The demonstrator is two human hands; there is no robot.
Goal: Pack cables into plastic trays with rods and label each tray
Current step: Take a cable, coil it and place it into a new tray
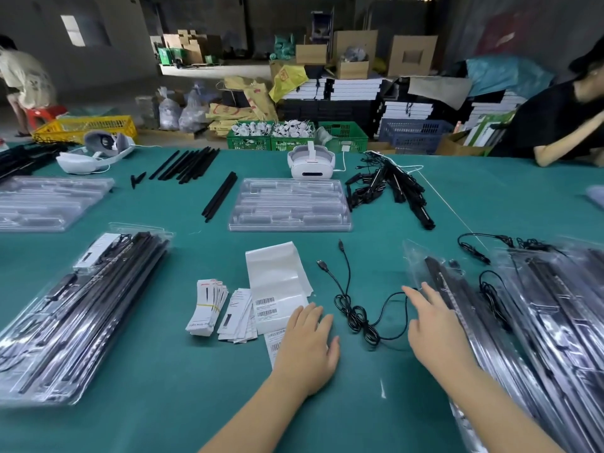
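Both hands lie open and hold nothing: the left hand flat on the label sheets, the right hand beside the black cable

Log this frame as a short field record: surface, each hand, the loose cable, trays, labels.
surface: green table cloth
left hand: open, flat, resting on the label sheet
right hand: open, fingers straight, at the edge of the packed trays on the right
loose cable: on the cloth between the hands, held by neither
empty tray: centre, far side
packed trays on the left: filled with black rods
label stacks: left of the sheet
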